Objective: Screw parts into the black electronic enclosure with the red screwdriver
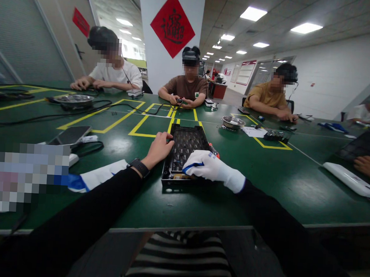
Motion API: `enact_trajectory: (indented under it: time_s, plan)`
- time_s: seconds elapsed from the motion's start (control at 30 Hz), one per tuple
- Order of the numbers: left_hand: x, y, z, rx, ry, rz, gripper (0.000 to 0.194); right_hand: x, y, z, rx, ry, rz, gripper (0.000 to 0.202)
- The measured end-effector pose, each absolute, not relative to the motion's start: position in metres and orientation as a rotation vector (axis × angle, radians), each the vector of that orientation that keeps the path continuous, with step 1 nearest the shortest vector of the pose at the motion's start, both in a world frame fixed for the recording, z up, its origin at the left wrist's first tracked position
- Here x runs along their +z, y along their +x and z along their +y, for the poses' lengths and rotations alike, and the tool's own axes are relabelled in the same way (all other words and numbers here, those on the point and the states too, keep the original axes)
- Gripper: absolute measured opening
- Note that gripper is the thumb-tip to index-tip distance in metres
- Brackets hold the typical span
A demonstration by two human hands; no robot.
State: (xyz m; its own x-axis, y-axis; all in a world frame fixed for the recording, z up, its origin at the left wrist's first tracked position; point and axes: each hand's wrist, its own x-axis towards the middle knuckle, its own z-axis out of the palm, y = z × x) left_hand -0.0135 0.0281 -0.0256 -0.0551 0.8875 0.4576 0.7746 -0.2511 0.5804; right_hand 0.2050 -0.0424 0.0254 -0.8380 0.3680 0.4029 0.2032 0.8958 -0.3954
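Both hands set at an open black case on the green table

The black case (166,171) is placed on the green table (199,210), in front of the wearer and near the middle of the scene, with its open side facing up and its long sides running from near to far. Its left rim is touched by the bare left hand (159,148), whose fingers are partly open and loosely bent, with nothing seen to be gripped between them. The near right part of the case is covered by the right hand (204,164), which is clad in a white glove with blue marks. Its fingers are curled down toward the inside of the near end; whether anything is pinched under them cannot be told, as the fingertips are partly hidden. A yellowish strip (182,176) is seen along the near end, just beside the gloved fingers.

Just beyond the glove, at the right side of the case, a red item (211,145) is partly hidden. A metal bowl (232,122) is set farther off to the right. To the left, a white and blue cloth item (104,175) is laid near the left forearm, partly covered by it.
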Motion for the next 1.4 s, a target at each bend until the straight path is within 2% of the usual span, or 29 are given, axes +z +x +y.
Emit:
enact_trajectory:
  time_s: [0.27,1.4]
  plan:
    - [-0.0273,-0.0140,0.0289,1.198,2.060,1.826,0.023,0.0224,0.2053,-0.0405,0.369,-0.408,-2.600,0.014]
    - [-0.0270,-0.0142,0.0287,1.204,2.065,1.805,0.024,0.0257,0.2038,-0.0433,0.412,-0.420,-2.589,0.012]
